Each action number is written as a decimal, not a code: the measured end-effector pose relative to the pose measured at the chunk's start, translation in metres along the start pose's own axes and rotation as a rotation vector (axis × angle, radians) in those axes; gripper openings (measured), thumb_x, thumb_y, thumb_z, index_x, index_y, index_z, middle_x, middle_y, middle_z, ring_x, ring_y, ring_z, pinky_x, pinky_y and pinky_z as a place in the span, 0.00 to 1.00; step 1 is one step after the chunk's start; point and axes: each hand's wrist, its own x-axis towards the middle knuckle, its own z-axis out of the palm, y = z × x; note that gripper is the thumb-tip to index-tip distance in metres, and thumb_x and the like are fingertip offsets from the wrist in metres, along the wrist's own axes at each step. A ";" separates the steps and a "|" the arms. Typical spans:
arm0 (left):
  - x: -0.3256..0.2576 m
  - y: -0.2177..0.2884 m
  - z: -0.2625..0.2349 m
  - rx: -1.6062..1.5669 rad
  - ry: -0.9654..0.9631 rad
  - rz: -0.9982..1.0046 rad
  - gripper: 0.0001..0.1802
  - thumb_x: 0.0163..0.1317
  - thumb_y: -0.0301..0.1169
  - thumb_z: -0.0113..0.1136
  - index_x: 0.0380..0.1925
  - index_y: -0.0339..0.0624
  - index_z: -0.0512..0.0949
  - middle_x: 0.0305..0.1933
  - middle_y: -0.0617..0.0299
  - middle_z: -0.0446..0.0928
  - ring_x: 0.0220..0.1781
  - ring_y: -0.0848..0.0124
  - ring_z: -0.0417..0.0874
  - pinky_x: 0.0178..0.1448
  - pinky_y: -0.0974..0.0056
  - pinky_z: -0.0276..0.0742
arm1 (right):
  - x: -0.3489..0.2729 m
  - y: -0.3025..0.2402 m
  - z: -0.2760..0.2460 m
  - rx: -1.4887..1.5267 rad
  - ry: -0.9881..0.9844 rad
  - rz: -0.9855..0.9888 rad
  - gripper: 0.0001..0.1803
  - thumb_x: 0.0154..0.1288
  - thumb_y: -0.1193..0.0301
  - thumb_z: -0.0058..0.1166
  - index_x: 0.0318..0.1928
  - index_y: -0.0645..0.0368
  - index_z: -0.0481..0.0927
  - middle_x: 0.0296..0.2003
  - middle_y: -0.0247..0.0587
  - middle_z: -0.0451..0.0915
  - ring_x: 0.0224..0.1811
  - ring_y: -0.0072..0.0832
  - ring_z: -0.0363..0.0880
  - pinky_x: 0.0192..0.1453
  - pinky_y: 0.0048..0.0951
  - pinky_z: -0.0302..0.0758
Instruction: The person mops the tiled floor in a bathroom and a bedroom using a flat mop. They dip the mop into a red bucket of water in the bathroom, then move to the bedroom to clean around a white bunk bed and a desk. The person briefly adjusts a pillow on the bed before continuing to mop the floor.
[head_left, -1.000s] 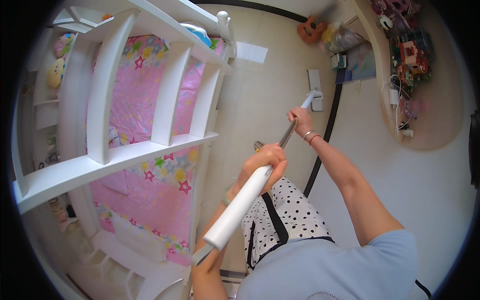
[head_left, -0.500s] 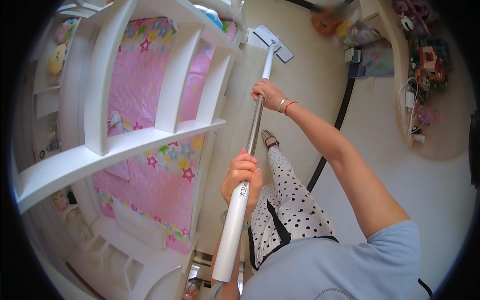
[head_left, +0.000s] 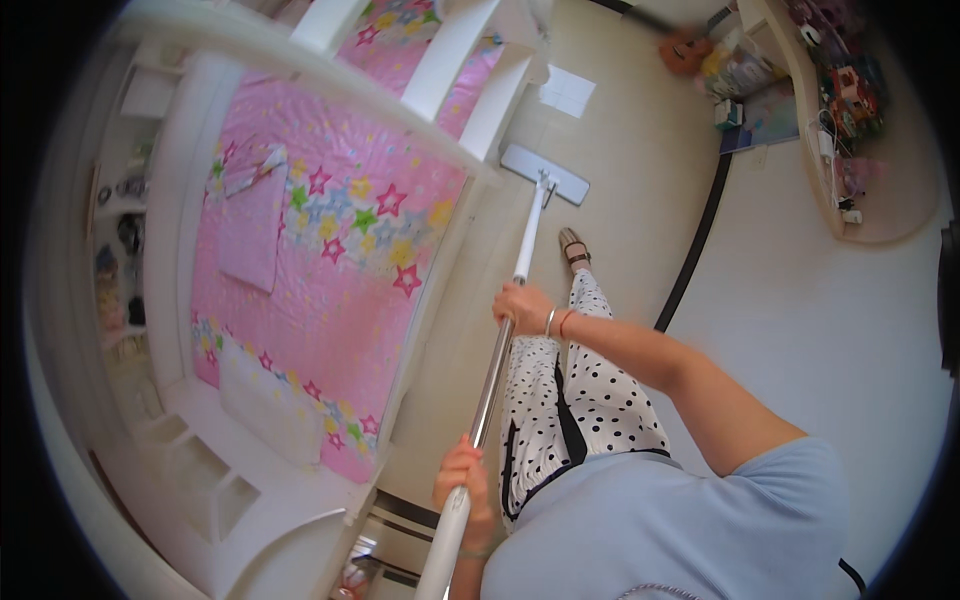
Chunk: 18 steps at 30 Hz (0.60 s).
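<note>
I see my mop (head_left: 493,388) slanting from six o'clock up to one: white pole (head_left: 530,240), shiny metal midway, pale rectangular head (head_left: 566,186) lying flat.

The mop pole's midsection (head_left: 490,390) looks glossy metal, the floor (head_left: 640,175) smooth, the bedspread (head_left: 335,305) cloth

Mop handle (head_left: 492,390): near end cut off by near edge. Mop head (head_left: 568,184): underside hidden against floor (head_left: 630,150). Ladder (head_left: 452,68), far left: cut off by far edge. Guitar (head_left: 685,52), far right: blurred. Toys (head_left: 852,92) on right table (head_left: 892,212): partly blurred. Left shelf items (head_left: 131,235): too small to tell.
</note>
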 end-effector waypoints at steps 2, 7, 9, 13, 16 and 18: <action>-0.045 0.008 -0.040 0.017 0.097 -0.041 0.08 0.64 0.19 0.51 0.28 0.41 0.64 0.30 0.57 0.71 0.41 0.62 0.77 0.67 0.42 0.67 | -0.017 -0.047 0.048 0.006 -0.013 -0.050 0.06 0.47 0.71 0.63 0.28 0.45 0.81 0.30 0.26 0.78 0.44 0.31 0.75 0.37 0.35 0.78; -0.144 0.025 -0.126 0.038 0.349 -0.053 0.09 0.64 0.25 0.52 0.27 0.42 0.63 0.24 0.59 0.69 0.35 0.65 0.75 0.62 0.43 0.72 | -0.056 -0.166 0.143 0.051 -0.235 -0.077 0.05 0.50 0.67 0.62 0.30 0.45 0.82 0.33 0.27 0.80 0.46 0.31 0.76 0.40 0.39 0.78; -0.155 0.035 -0.140 0.098 0.354 -0.006 0.10 0.66 0.28 0.51 0.26 0.44 0.63 0.22 0.60 0.67 0.30 0.66 0.72 0.52 0.49 0.72 | -0.065 -0.206 0.160 0.094 -0.329 -0.078 0.04 0.52 0.67 0.61 0.31 0.46 0.83 0.34 0.27 0.80 0.47 0.32 0.76 0.42 0.41 0.78; -0.161 0.054 -0.148 0.233 0.323 0.070 0.13 0.70 0.34 0.48 0.24 0.47 0.63 0.18 0.63 0.63 0.21 0.69 0.67 0.32 0.61 0.70 | -0.072 -0.229 0.167 0.094 -0.427 -0.123 0.05 0.54 0.66 0.60 0.32 0.47 0.83 0.33 0.30 0.81 0.47 0.32 0.77 0.44 0.43 0.79; -0.158 0.034 -0.149 0.094 0.359 0.046 0.13 0.67 0.35 0.52 0.26 0.47 0.62 0.19 0.63 0.64 0.28 0.68 0.70 0.47 0.51 0.75 | -0.062 -0.215 0.150 -0.004 -0.476 -0.160 0.04 0.54 0.66 0.59 0.32 0.48 0.82 0.31 0.33 0.81 0.45 0.33 0.79 0.42 0.44 0.80; -0.146 0.025 -0.133 0.013 0.322 0.071 0.13 0.66 0.37 0.54 0.27 0.48 0.62 0.21 0.63 0.66 0.31 0.67 0.72 0.53 0.47 0.76 | -0.065 -0.188 0.133 0.010 -0.426 -0.125 0.03 0.55 0.67 0.57 0.31 0.49 0.81 0.30 0.35 0.80 0.45 0.35 0.79 0.42 0.44 0.80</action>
